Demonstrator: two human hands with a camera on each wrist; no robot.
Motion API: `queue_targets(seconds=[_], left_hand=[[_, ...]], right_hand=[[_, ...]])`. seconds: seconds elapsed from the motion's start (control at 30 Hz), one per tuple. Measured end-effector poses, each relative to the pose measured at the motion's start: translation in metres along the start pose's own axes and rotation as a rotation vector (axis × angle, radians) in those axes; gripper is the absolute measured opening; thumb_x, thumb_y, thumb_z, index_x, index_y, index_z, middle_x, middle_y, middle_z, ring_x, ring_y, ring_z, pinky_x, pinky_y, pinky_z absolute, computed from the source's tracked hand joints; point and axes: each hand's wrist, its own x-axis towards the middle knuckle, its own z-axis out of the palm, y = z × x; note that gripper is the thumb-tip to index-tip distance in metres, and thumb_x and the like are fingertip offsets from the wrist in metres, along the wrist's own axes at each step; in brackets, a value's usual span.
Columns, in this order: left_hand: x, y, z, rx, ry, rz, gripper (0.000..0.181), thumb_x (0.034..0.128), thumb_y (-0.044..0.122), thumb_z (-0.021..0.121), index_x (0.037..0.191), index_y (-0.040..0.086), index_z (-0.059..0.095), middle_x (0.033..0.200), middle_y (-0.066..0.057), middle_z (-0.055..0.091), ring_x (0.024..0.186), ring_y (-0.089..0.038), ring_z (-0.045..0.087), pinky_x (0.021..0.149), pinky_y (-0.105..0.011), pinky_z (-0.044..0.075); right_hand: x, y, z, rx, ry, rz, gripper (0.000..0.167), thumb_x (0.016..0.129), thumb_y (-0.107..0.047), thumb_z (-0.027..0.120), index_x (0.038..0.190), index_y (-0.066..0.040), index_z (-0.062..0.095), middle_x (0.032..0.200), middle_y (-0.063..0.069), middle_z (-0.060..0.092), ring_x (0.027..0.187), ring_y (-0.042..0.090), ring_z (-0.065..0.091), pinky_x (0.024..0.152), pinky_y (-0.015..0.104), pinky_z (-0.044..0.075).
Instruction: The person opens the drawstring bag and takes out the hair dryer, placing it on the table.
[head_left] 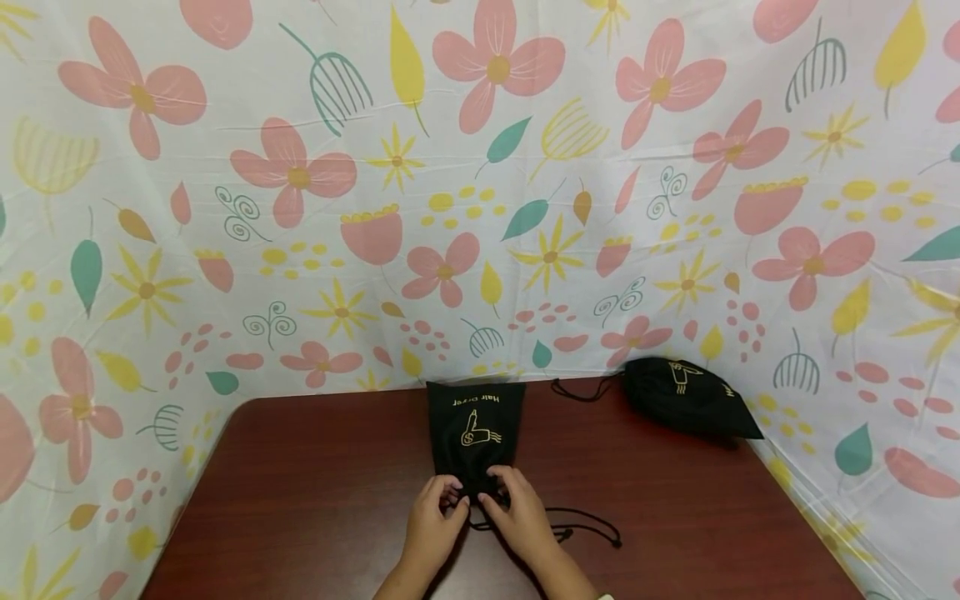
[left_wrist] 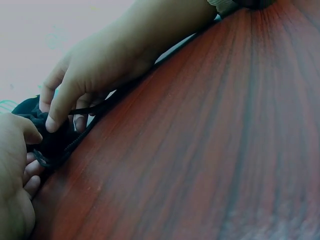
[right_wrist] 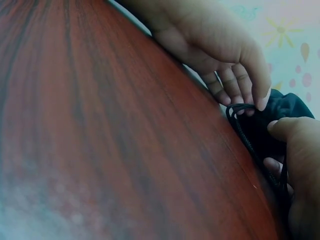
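A black drawstring bag (head_left: 474, 412), printed with a yellow hair dryer and the words "Hair Dryer", lies on the table with its mouth toward me. My left hand (head_left: 435, 515) pinches the left side of the gathered mouth between thumb and fingers. On the other side, my right hand (head_left: 521, 507) pinches the same mouth, the two thumbs close together. Black cord (head_left: 592, 521) trails from the mouth to the right. In the right wrist view, a loop of the drawstring (right_wrist: 240, 125) hangs beside the bag's bunched cloth (right_wrist: 287, 105). The inside of the bag is hidden.
A second black bag (head_left: 678, 400), bulging and with similar print, lies at the table's back right, its cord toward the left. The dark red wooden table (head_left: 315, 467) meets a flower-printed cloth (head_left: 442, 317) at the back and sides.
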Motion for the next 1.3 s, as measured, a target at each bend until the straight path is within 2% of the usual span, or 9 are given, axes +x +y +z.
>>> queue_targets(seconds=[0.2,0.37,0.5,0.63,0.83,1.0,1.13,1.3], left_hand=[[0.0002,0.0012,-0.0004,0.018,-0.006,-0.012,0.025,0.0846,0.006,0.076,0.105,0.017,0.065,0.095,0.007,0.064,0.083,-0.003,0.061,0.076,-0.022,0.054],[0.0005,0.0011,-0.0007,0.037,-0.014,-0.032,0.030,0.0856,0.008,0.076,0.113,0.015,0.065,0.094,0.007,0.064,0.084,-0.004,0.062,0.076,-0.022,0.054],[0.0011,0.0006,-0.0009,0.015,-0.003,-0.037,0.028,0.0841,0.006,0.076,0.109,0.015,0.066,0.092,0.006,0.064,0.083,-0.003,0.063,0.077,-0.022,0.054],[0.0014,0.0003,-0.0002,-0.004,0.010,-0.022,0.028,0.0825,0.004,0.076,0.106,0.016,0.066,0.090,0.006,0.065,0.082,-0.002,0.063,0.076,-0.022,0.054],[0.0023,-0.0021,0.0009,-0.095,0.046,-0.018,0.027,0.0809,-0.001,0.075,0.102,0.013,0.066,0.087,0.001,0.066,0.078,-0.004,0.062,0.072,-0.022,0.054],[0.0029,-0.0025,0.0005,-0.137,0.040,-0.052,0.025,0.0814,-0.001,0.074,0.101,0.013,0.066,0.087,-0.001,0.067,0.077,-0.002,0.061,0.071,-0.020,0.053],[0.0023,-0.0010,-0.0014,-0.131,0.012,-0.074,0.025,0.0825,0.000,0.074,0.102,0.014,0.065,0.088,0.000,0.065,0.078,-0.001,0.060,0.072,-0.020,0.054],[0.0019,-0.0011,-0.0022,-0.119,-0.008,-0.076,0.025,0.0846,0.002,0.073,0.103,0.016,0.064,0.090,0.003,0.063,0.079,-0.001,0.060,0.073,-0.020,0.054]], right_hand=[[0.0019,-0.0009,0.0001,0.034,0.012,0.021,0.031,0.088,-0.019,0.079,0.112,-0.015,0.059,0.101,-0.005,0.066,0.082,0.006,0.064,0.071,0.024,0.053],[0.0012,-0.0015,-0.0004,0.009,-0.005,-0.010,0.033,0.089,-0.021,0.079,0.117,-0.020,0.062,0.106,-0.005,0.070,0.085,0.006,0.065,0.074,0.027,0.054],[0.0006,-0.0015,0.0001,-0.028,-0.015,-0.040,0.037,0.089,-0.023,0.078,0.122,-0.023,0.063,0.110,-0.004,0.069,0.089,0.008,0.065,0.077,0.031,0.053],[0.0015,-0.0005,0.0005,-0.041,0.006,-0.062,0.035,0.089,-0.023,0.079,0.121,-0.023,0.064,0.102,-0.005,0.069,0.084,0.008,0.065,0.073,0.027,0.054],[0.0033,-0.0013,0.0002,-0.076,0.020,-0.088,0.035,0.088,-0.024,0.079,0.120,-0.023,0.064,0.087,-0.010,0.069,0.075,0.002,0.062,0.070,0.028,0.051],[0.0023,-0.0020,-0.0005,-0.059,0.015,-0.073,0.034,0.088,-0.025,0.079,0.118,-0.023,0.065,0.083,-0.013,0.069,0.073,0.001,0.060,0.069,0.026,0.051],[0.0011,-0.0016,-0.0012,-0.017,-0.022,-0.035,0.032,0.089,-0.024,0.078,0.118,-0.022,0.064,0.089,-0.010,0.071,0.081,0.005,0.065,0.073,0.027,0.053],[0.0004,-0.0015,-0.0010,0.003,-0.036,0.016,0.029,0.090,-0.027,0.078,0.115,-0.020,0.064,0.100,-0.007,0.071,0.086,0.006,0.064,0.077,0.030,0.051]])
